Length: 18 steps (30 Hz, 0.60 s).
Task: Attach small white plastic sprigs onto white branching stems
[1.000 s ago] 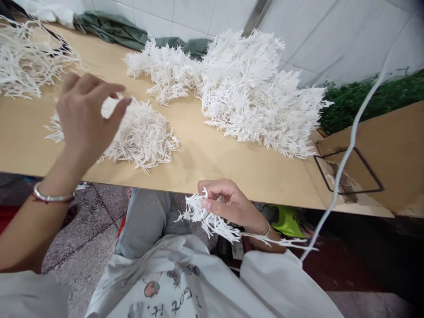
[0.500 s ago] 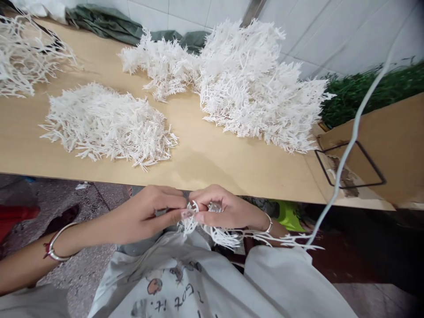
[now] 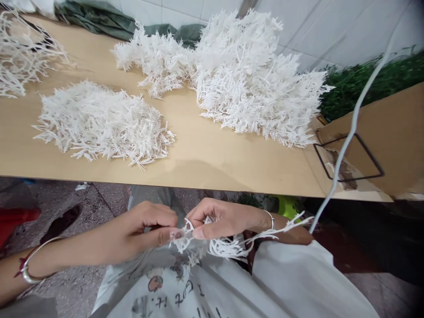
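Note:
Over my lap, my left hand [image 3: 149,229] pinches small white branched plastic pieces between thumb and fingers. Close beside it, my right hand [image 3: 220,218] is closed around a bunch of white plastic sprigs [image 3: 228,248]. Long stems of the bunch stick out to the right past my wrist. Both sets of fingertips are a short gap apart, with a few white strands between them. A spread heap of small white sprigs [image 3: 102,123] lies on the table at the left, ahead of my hands. Behind it to the right stands a larger white heap [image 3: 255,79].
The wooden table [image 3: 198,154] ends just beyond my hands. Bare white stems [image 3: 23,53] lie tangled at the far left. On the right are a cardboard box [image 3: 391,141], a black wire frame [image 3: 374,154], green plastic foliage [image 3: 374,84] and a hanging white cable [image 3: 354,119].
My left hand has drawn slightly left and down, and the gap between my fingertips has widened. Small white pieces hang below them. The long stems at the right have tipped upward.

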Each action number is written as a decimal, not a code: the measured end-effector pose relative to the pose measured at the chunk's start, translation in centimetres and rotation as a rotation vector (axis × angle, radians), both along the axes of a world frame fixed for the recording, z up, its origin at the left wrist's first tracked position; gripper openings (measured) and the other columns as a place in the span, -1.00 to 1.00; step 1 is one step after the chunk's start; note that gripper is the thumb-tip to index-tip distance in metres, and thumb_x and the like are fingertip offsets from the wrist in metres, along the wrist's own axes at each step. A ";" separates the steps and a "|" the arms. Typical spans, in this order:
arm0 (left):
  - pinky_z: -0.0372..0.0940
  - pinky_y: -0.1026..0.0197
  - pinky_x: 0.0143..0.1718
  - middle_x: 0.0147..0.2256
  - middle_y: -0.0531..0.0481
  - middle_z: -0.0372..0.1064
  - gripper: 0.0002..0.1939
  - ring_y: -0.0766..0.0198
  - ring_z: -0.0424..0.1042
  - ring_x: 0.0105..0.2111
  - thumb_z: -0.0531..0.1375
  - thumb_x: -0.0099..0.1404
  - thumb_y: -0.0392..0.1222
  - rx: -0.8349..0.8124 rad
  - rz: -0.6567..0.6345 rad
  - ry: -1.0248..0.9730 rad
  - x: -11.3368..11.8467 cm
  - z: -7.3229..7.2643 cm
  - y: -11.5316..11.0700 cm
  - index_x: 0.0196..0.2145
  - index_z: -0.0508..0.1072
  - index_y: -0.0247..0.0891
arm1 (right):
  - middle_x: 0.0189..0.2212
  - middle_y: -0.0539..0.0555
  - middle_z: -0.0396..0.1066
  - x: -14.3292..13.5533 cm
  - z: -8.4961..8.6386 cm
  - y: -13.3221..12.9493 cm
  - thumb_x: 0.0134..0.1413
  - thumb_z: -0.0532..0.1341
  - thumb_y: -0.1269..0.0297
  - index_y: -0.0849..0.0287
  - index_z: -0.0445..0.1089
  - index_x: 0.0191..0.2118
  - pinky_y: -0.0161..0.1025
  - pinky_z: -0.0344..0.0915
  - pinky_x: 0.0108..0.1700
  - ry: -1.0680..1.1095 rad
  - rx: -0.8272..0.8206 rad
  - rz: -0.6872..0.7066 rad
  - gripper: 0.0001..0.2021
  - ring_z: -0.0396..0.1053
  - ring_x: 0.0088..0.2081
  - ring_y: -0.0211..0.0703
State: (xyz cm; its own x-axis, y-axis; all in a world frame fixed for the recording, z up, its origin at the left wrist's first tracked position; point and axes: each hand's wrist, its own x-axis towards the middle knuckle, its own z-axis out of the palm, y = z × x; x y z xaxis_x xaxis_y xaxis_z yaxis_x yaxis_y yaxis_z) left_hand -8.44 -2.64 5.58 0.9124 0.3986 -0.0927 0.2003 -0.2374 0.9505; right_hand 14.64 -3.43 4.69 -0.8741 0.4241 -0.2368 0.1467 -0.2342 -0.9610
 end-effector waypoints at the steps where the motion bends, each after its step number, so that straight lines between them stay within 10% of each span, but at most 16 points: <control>1: 0.00 0.24 -0.48 -0.54 0.11 -0.05 -0.70 0.36 0.05 -0.53 -0.06 0.42 -0.22 0.055 0.011 -0.004 0.1 0.2 -0.1 -0.50 0.03 -0.22 | -0.55 -0.10 0.03 -0.1 0.1 0.0 0.16 0.17 0.22 0.23 0.14 -0.53 -0.35 -0.03 -0.43 0.005 0.084 -0.017 -0.69 0.01 -0.49 -0.40; 9: 0.03 0.20 -0.46 -0.55 0.10 0.10 -0.78 0.29 0.08 -0.54 -0.04 0.38 -0.34 0.529 0.082 -0.058 0.3 -0.2 -0.2 -0.44 0.15 -0.19 | -0.52 -0.04 0.16 -0.5 -0.2 -0.6 0.22 0.09 0.26 0.24 0.27 -0.43 -0.37 0.06 -0.41 -0.014 0.464 -0.146 -0.78 0.08 -0.46 -0.36; 18: 0.01 0.20 -0.46 -0.55 0.07 0.18 -0.76 0.29 0.05 -0.53 -0.04 0.36 -0.39 0.645 -0.006 0.005 -0.1 -0.4 -1.5 -0.47 0.19 -0.23 | -0.66 -0.15 -0.10 -0.6 0.0 -0.6 0.16 0.08 0.37 0.22 0.15 -0.57 -0.35 -0.15 -0.55 -0.020 0.114 0.003 -0.72 -0.15 -0.61 -0.44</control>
State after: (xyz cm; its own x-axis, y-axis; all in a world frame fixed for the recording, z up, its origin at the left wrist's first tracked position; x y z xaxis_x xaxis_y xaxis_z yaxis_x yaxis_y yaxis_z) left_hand -8.49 -4.12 5.15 0.9148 0.3709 0.1600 0.2012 -0.7618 0.6158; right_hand 14.07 -3.99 4.64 -0.8710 0.4465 -0.2047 0.1669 -0.1228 -0.9783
